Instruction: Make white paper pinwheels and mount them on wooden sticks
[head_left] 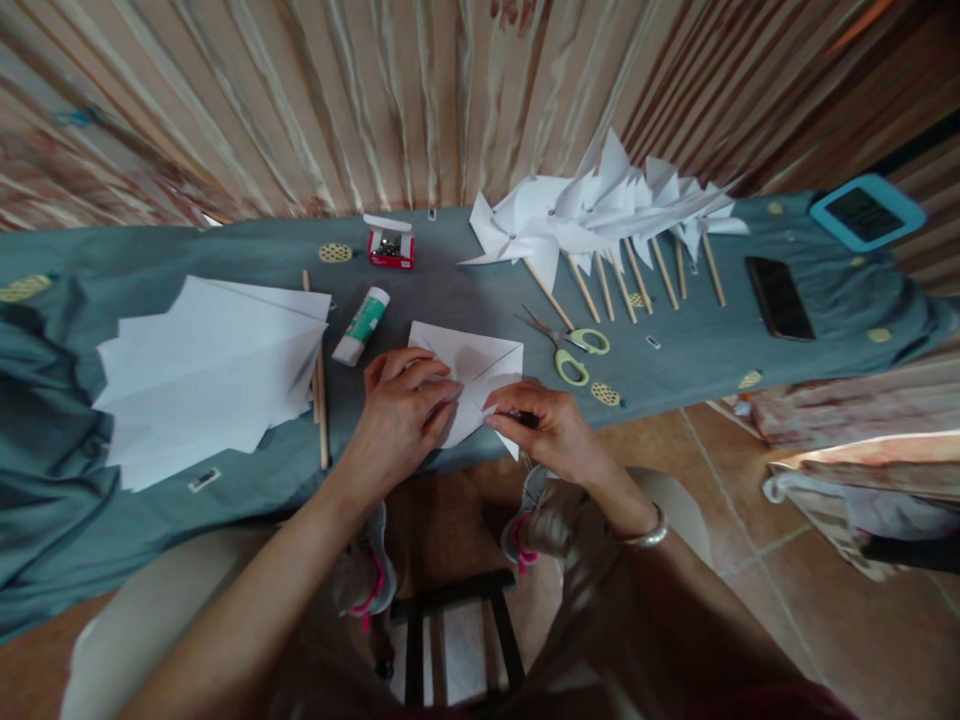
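Note:
A square of white paper (480, 352) with cut lines running in from its corners lies at the near edge of the bench. My left hand (405, 405) rests on its left side, fingers bent and thumb close to the forefinger, holding the sheet. On the right, my right hand (547, 425) pinches a corner of the paper between thumb and fingers. Green-handled scissors (571, 352) lie with blades parted just beyond my right hand. A glue stick (361, 326) with a green label lies beyond my left hand.
White paper pinwheels (555, 215) on wooden sticks lie in a row at the back right. Stacked white paper (217, 370) covers loose sticks (322, 410) at left. A red box of pins (391, 248), a phone (780, 298) and a blue-framed device (868, 212) are on the cloth.

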